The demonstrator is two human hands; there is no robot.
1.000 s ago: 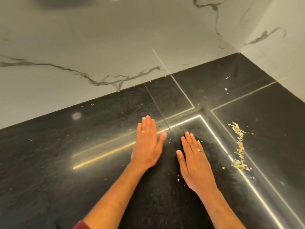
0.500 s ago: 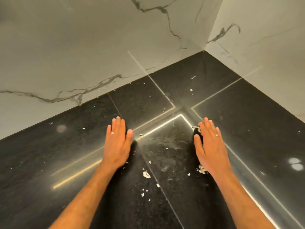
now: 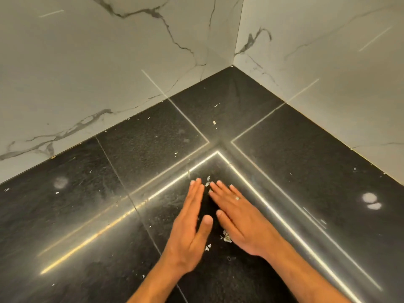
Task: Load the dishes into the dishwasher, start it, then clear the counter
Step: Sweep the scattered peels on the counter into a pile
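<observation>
Two bare hands lie close together on the black speckled stone counter [image 3: 140, 145], palms down, near the point where its two runs meet in front of the back corner. Left hand [image 3: 192, 226] has its fingers straight and pressed side by side, tilted a little onto its edge, and holds nothing; the thumb sticks out toward the other hand. Right hand [image 3: 238, 217] is flat, fingers straight and slightly spread, with a ring on one finger, and also holds nothing. Their fingertips almost meet, so the hands form a narrow wedge that widens toward the wrists. Small pale food scraps [image 3: 226, 237] sit on the counter inside that wedge, just beside the heel of the right hand, and a few more flakes [image 3: 207, 181] lie at the fingertips. Single crumbs [image 3: 214, 122] are scattered farther back toward the corner, well apart from the hands. White marble-veined wall tiles [image 3: 109, 73] rise from the back and right edges of the counter. Bright strips of reflected light cross the counter in an L around the hands, and round light spots glare near the left and right edges.
</observation>
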